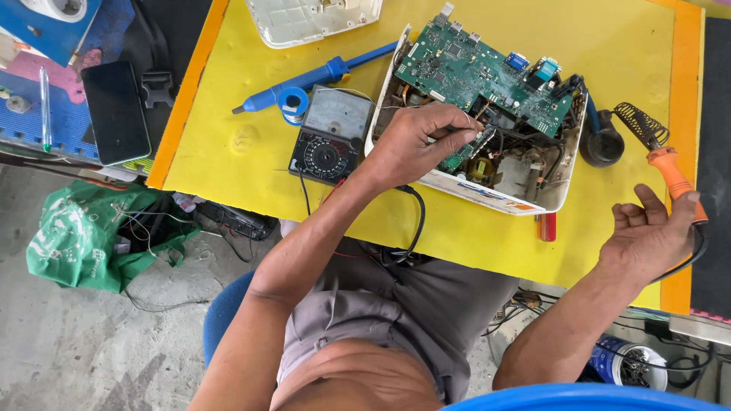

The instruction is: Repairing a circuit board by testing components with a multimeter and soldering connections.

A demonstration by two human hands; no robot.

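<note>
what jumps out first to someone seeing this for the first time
The opened white device on the yellow mat, its green circuit board tilted up. The left hand reaches into its parts, while the right hand holds an orange-handled soldering iron at the mat's right edge. A black multimeter lies just left of the device.

Yellow table top (228,144) with orange edging filling twelve o'clock, lit by even daylight. Bare grey concrete floor (68,350) at seven o'clock, a green bag (72,240) lying on it at nine. Blue foam mat (68,106) at ten o'clock.
</note>
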